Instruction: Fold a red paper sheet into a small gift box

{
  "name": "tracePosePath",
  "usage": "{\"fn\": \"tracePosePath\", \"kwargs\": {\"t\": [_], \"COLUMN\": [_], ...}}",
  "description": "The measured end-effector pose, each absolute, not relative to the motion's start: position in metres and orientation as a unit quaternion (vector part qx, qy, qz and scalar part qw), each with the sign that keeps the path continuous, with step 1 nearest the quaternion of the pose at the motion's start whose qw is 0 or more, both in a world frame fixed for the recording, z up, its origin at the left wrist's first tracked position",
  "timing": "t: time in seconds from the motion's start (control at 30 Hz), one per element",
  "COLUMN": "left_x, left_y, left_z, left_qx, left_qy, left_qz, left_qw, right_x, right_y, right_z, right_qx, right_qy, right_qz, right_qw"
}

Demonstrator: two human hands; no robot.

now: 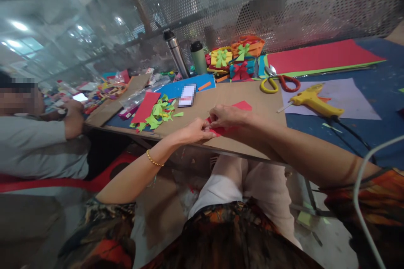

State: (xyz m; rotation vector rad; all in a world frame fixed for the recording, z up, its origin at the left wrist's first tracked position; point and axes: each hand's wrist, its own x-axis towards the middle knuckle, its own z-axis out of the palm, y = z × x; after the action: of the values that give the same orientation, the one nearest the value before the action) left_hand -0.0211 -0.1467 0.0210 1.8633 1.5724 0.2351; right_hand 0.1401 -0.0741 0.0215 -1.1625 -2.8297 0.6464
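Closest to the lens is a dark orange-patterned top (pixel 221 235) and pale trousers (pixel 252 185), so the person is sitting right up against the table edge. The left hand (pixel 195 131), with a gold bead bracelet (pixel 154 160) on its wrist, and the right hand (pixel 227 116) are close together, fingertips nearly meeting. Both are pinched shut on a red paper piece (pixel 243 105). That piece lies flat on a brown cardboard sheet (pixel 261 109), near the front edge of the table and right in front of the person.

Off to the left on the same cardboard there's a messy pile of green paper scraps (pixel 157 113), touching a red paper sheet (pixel 145 107). On the right side, a yellow glue gun (pixel 312 101) rests on a pale paper sheet (pixel 356 105), with its dark cord trailing away to the right. Scissors (pixel 279 84) with one yellow and one red handle lie just behind the cardboard.

Further back sits a stack of paper gift boxes (pixel 235 61) with bows, plus a steel flask (pixel 176 52) and a green bottle (pixel 198 57) standing side by side. A large red sheet (pixel 322 55) is spread out at the far right. A co-worker's grey sleeve (pixel 31 143) shows at the left, well apart from the hands. A white cable (pixel 360 193) curves through the bottom right corner.
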Motion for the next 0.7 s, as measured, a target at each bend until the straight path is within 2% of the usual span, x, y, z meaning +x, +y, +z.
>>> {"fn": "tracePosePath", "kwargs": {"t": [0.37, 0.53, 0.7], "left_x": [-0.069, -0.044, -0.032], "left_y": [-0.14, -0.145, -0.144], "left_z": [0.038, 0.021, 0.018], "left_qx": [0.694, 0.711, 0.734], "left_qy": [0.672, 0.66, 0.642], "left_qz": [0.074, 0.117, 0.079], "left_qw": [0.249, 0.212, 0.207], "right_x": [0.14, 0.139, 0.139], "right_y": [-0.074, -0.07, -0.07], "right_z": [0.022, 0.017, 0.018], "right_qx": [-0.372, -0.37, -0.371], "right_qy": [-0.901, -0.903, -0.903], "right_qz": [0.221, 0.217, 0.214], "right_qw": [0.013, 0.017, 0.018]}}
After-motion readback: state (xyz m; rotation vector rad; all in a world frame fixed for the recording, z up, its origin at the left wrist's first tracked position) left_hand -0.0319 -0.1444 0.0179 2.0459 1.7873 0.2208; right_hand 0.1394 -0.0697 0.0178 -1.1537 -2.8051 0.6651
